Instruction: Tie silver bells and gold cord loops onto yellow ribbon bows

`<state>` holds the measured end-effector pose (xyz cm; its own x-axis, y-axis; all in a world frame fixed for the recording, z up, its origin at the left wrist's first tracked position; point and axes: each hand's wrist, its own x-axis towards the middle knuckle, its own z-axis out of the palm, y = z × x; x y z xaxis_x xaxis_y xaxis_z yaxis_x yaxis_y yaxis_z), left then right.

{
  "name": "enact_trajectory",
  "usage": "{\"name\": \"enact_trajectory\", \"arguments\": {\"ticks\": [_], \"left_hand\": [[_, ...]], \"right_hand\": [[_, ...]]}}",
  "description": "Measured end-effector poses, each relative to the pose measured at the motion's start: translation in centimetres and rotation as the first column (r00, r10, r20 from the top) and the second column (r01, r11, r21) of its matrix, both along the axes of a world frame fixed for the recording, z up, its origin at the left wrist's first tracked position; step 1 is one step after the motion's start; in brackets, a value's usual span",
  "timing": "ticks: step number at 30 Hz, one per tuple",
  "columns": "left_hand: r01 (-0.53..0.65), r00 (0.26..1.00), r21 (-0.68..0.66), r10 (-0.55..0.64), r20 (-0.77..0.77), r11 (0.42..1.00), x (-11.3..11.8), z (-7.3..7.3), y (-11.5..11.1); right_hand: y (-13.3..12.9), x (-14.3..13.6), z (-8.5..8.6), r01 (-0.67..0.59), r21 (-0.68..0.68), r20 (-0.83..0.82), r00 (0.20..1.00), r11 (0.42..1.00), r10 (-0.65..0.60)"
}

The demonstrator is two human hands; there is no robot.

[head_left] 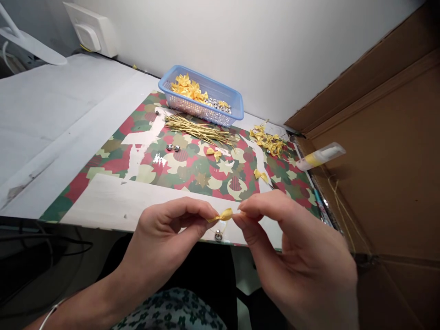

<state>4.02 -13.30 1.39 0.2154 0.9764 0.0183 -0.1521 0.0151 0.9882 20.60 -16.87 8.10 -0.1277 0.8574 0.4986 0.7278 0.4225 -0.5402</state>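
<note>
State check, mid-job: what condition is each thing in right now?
Left hand: pinching yellow bow
Right hand: fingertips at bow's right end, grip unclear
Yellow bow: tied, held up
Silver bell: just below bow
Blue basket: open, holding bows and bells
Gold ties: loose heap
Bow pile: jumbled
Patterned sheet: white patches showing

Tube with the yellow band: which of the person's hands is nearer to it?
Right. In the picture, the right hand is below and left of the tube; the left hand is farther left.
</note>
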Motion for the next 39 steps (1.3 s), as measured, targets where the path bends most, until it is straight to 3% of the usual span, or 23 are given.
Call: {"name": "enact_trajectory", "arguments": {"ticks": [6,18,35,39], "left_hand": [[-0.002,1.0,0.086,0.004,-0.023,0.996,0.04,0.26,-0.14],[0.034,0.999,0.182,-0.028,-0.038,0.983,-0.16,0.15,-0.37],[0.046,0.999,0.153,-0.042,-0.03,0.987,0.05,0.17,-0.35],[0.077,0.997,0.011,-0.078,0.03,0.997,-0.02,0.05,-0.24]], "right_hand": [[0.11,-0.08,-0.09,0.014,-0.007,0.076,0.997,1.0,-0.013],[0.01,-0.25,0.38,-0.016,-0.017,0.053,0.998,1.0,0.017],[-0.1,-0.14,0.45,-0.002,-0.061,0.056,0.998,0.998,0.005],[-0.17,-0.13,0.21,-0.01,-0.044,0.012,1.0,0.999,0.011]]}}
